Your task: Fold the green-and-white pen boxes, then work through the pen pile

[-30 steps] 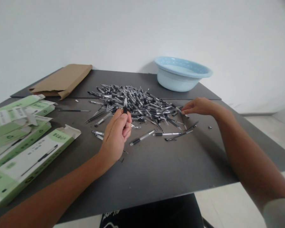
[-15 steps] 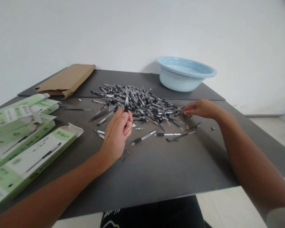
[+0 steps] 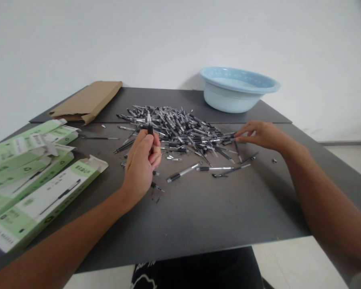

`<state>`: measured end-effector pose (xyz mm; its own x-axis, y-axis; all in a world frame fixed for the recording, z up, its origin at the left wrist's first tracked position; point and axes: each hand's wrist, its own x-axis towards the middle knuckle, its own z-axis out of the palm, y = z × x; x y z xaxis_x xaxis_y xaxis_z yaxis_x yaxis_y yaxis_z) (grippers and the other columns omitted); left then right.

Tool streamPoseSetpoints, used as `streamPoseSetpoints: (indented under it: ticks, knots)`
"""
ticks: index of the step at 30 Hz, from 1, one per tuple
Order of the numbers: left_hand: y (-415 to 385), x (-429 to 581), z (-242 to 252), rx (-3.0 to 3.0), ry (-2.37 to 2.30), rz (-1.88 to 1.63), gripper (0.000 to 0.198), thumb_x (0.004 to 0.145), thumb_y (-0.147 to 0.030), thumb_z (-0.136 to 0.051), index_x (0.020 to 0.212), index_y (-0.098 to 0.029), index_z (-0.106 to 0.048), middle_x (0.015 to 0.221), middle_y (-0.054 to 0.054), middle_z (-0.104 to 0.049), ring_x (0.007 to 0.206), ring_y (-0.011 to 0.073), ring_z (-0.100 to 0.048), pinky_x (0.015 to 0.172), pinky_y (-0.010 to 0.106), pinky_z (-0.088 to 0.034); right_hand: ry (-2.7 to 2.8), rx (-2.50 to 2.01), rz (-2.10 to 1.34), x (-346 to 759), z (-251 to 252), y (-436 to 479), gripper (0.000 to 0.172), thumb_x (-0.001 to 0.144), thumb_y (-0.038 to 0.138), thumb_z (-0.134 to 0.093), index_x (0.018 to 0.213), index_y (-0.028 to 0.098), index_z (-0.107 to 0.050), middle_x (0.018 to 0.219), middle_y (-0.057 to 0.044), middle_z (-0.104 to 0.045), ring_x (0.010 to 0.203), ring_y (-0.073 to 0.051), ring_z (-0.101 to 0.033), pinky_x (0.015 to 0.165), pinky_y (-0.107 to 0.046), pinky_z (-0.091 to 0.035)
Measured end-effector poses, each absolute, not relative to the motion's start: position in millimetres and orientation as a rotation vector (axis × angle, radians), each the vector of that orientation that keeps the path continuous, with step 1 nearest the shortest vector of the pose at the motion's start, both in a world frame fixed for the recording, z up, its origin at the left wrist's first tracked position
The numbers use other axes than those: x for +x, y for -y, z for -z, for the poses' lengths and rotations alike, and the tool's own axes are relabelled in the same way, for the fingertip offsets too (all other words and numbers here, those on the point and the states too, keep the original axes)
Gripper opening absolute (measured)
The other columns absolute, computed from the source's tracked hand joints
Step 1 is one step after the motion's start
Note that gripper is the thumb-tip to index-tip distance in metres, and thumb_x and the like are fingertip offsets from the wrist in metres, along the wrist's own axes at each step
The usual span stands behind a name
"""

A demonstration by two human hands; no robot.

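Note:
A big heap of black and clear pens [image 3: 174, 126] lies spread on the dark grey table [image 3: 198, 208]. My left hand [image 3: 141, 162] is raised just in front of the heap, its fingers closed around one pen [image 3: 149, 124] that stands upright with its tip up. My right hand [image 3: 260, 134] reaches into the right edge of the heap, fingertips pinched on a pen there. A few loose pens [image 3: 185, 171] lie between the two hands.
Several green and white pen boxes [image 3: 33, 176] lie open at the left. A brown cardboard sleeve [image 3: 88, 100] rests at the back left. A light blue plastic basin [image 3: 237, 88] stands at the back right, near the white wall.
My left hand with its pen has shifted slightly left and up. My right hand stays at the heap's right edge, pinching there. The view has tilted a little.

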<state>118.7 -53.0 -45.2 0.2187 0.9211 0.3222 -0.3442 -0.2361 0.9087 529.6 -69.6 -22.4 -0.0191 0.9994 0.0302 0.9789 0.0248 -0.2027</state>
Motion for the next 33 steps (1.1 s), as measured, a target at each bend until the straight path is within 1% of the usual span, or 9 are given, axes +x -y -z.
streamPoseSetpoints:
  ticks: [2, 6, 11, 16, 22, 25, 27, 30, 33]
  knots:
    - [52, 119, 48, 1.309, -0.613, -1.332, 0.034, 0.100, -0.049, -0.063, 0.079, -0.024, -0.056, 0.050, -0.008, -0.035, 0.038, 0.0089, -0.029, 0.040, 0.025, -0.028, 2.215, -1.974, -0.197, 520, 23, 68, 0.039, 0.092, 0.058, -0.068, 0.112, 0.031, -0.088, 0.114, -0.008, -0.080, 0.096, -0.026, -0.073, 0.087, -0.038, -0.057]
    - [51, 121, 51, 1.346, -0.600, -1.323, 0.032, 0.103, -0.047, -0.060, 0.081, -0.023, -0.056, 0.050, -0.009, -0.034, 0.038, 0.0083, -0.028, 0.040, 0.024, -0.028, 2.318, -1.875, -0.168, 509, 28, 64, 0.038, 0.094, 0.054, -0.066, 0.113, 0.030, -0.089, 0.105, -0.010, -0.076, 0.096, -0.027, -0.071, 0.091, -0.040, -0.055]
    - [52, 121, 51, 1.352, -0.575, -1.320, 0.030, 0.104, -0.044, -0.058, 0.081, -0.024, -0.055, 0.050, -0.010, -0.032, 0.038, 0.0082, -0.027, 0.040, 0.023, -0.027, 2.336, -1.890, -0.145, 510, 33, 62, 0.038, 0.096, 0.052, -0.063, 0.114, 0.030, -0.088, 0.094, -0.008, -0.074, 0.084, -0.024, -0.068, 0.080, -0.037, -0.053]
    - [52, 121, 53, 1.370, -0.578, -1.290, 0.028, 0.105, -0.041, -0.054, 0.083, -0.024, -0.055, 0.051, -0.010, -0.034, 0.038, 0.0081, -0.026, 0.040, 0.023, -0.027, 2.352, -1.894, -0.190, 509, 33, 61, 0.039, 0.094, 0.053, -0.067, 0.115, 0.029, -0.089, 0.092, -0.008, -0.074, 0.081, -0.023, -0.068, 0.077, -0.036, -0.051]
    - [58, 120, 55, 1.413, -0.572, -1.229, 0.031, 0.108, -0.044, -0.052, 0.085, -0.024, -0.054, 0.052, -0.010, -0.030, 0.040, 0.0086, -0.024, 0.041, 0.024, -0.023, 2.216, -1.827, -0.179, 499, 22, 71, 0.037, 0.091, 0.057, -0.072, 0.109, 0.029, -0.089, 0.104, -0.009, -0.076, 0.090, -0.025, -0.069, 0.081, -0.038, -0.052]
    - [69, 117, 55, 1.510, -0.591, -1.132, 0.033, 0.109, -0.046, -0.050, 0.087, -0.023, -0.054, 0.056, -0.010, -0.029, 0.045, 0.0093, -0.023, 0.044, 0.024, -0.020, 1.967, -1.703, -0.329, 471, 10, 86, 0.039, 0.085, 0.062, -0.082, 0.105, 0.029, -0.087, 0.104, -0.005, -0.079, 0.086, -0.021, -0.068, 0.075, -0.035, -0.051]
    - [78, 114, 53, 1.634, -0.625, -1.058, 0.035, 0.111, -0.048, -0.048, 0.089, -0.022, -0.056, 0.058, -0.009, -0.032, 0.048, 0.0100, -0.025, 0.046, 0.026, -0.021, 1.784, -1.619, -0.490, 441, -1, 98, 0.038, 0.083, 0.059, -0.087, 0.105, 0.028, -0.085, 0.083, -0.001, -0.075, 0.069, -0.016, -0.059, 0.064, -0.031, -0.045]
    - [89, 110, 47, 1.873, -0.616, -0.943, 0.037, 0.114, -0.047, -0.042, 0.091, -0.021, -0.057, 0.062, -0.007, -0.040, 0.051, 0.0107, -0.034, 0.050, 0.028, -0.027, 1.653, -1.297, -0.711, 391, -17, 110, 0.033, 0.083, 0.048, -0.091, 0.107, 0.027, -0.083, 0.088, -0.001, -0.074, 0.074, -0.015, -0.060, 0.066, -0.029, -0.045]
    - [93, 107, 41, 2.051, -0.470, -0.854, 0.034, 0.116, -0.043, -0.038, 0.097, -0.020, -0.055, 0.066, -0.006, -0.047, 0.055, 0.0108, -0.044, 0.056, 0.029, -0.033, 1.562, -1.095, -0.866, 353, -29, 117, 0.036, 0.091, 0.044, -0.085, 0.125, 0.032, -0.081, 0.098, -0.001, -0.074, 0.079, -0.014, -0.060, 0.069, -0.029, -0.049]
